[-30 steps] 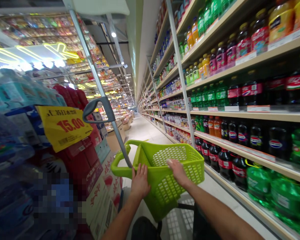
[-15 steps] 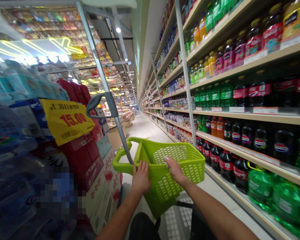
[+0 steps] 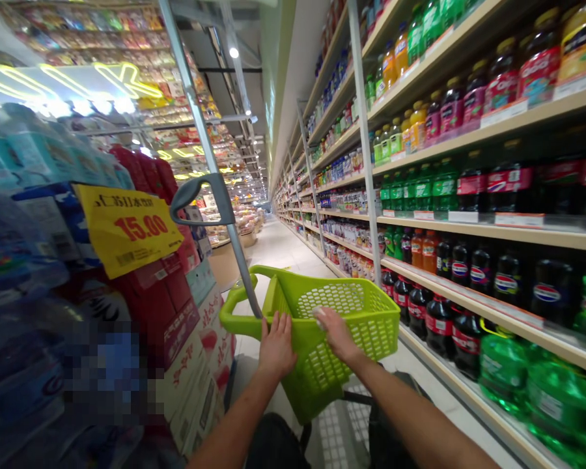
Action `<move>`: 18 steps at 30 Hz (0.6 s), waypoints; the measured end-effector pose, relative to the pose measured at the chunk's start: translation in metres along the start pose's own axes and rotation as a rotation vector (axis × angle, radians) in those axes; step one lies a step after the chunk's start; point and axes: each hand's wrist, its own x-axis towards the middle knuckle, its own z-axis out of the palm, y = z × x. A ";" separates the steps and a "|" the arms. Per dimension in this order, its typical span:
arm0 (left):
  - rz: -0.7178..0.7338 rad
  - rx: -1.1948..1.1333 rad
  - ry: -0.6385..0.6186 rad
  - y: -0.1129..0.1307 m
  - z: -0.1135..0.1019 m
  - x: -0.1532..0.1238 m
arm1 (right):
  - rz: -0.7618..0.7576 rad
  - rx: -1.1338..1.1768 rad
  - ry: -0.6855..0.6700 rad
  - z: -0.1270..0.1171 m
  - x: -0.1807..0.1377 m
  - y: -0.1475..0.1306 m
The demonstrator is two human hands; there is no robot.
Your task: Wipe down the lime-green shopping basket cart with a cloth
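Note:
A lime-green shopping cart basket (image 3: 322,365) with perforated walls stands in front of me, tilted slightly in view. My left hand (image 3: 277,345) lies on the near side of the basket, its fingers stretched up to the rim beside the foot of the grey pole (image 3: 219,176). On the same rim, further right, my right hand (image 3: 339,335) is closed on a small white wipe (image 3: 318,312), which is mostly covered by the fingers. No goods show inside the visible part of the basket.
Drink shelves (image 3: 469,228) line the right side, with large green bottles (image 3: 505,365) near the floor. Stacked cartons (image 3: 195,371) and a yellow price sign (image 3: 131,228) crowd the left. A grey loop handle (image 3: 208,198) sits on the pole. Pale aisle floor (image 3: 283,244) runs ahead.
My right hand has slid a little to the left along the rim with the white wipe. My left hand stays at the same spot on the basket.

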 end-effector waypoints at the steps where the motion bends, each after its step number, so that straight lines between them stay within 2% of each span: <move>1: 0.004 0.004 0.000 0.000 0.000 0.000 | -0.047 0.015 -0.001 0.007 0.002 -0.010; 2: 0.007 0.009 -0.001 0.000 0.000 0.000 | -0.087 0.029 0.002 0.011 0.003 -0.015; 4: 0.014 0.014 -0.010 -0.001 0.000 -0.001 | -0.107 0.039 0.020 0.008 -0.001 -0.005; 7: 0.018 0.006 -0.009 -0.002 0.000 -0.001 | 0.028 0.006 0.088 -0.010 -0.012 0.031; 9: 0.012 -0.003 0.000 0.001 0.000 0.000 | 0.086 -0.011 0.122 -0.014 -0.012 0.038; 11: 0.014 -0.013 0.012 0.006 -0.001 0.001 | 0.052 -0.005 0.114 -0.006 -0.003 0.020; 13: 0.030 -0.024 0.024 0.010 -0.001 0.001 | -0.039 0.024 0.101 0.009 0.008 -0.011; 15: 0.071 -0.046 0.037 0.008 -0.003 -0.001 | -0.130 0.075 0.113 0.018 0.014 -0.031; 16: 0.101 -0.062 0.053 0.004 -0.003 -0.002 | -0.146 0.100 0.127 0.019 0.013 -0.031; 18: 0.138 -0.093 0.141 -0.009 -0.005 -0.007 | -0.103 0.129 0.164 0.010 0.006 -0.009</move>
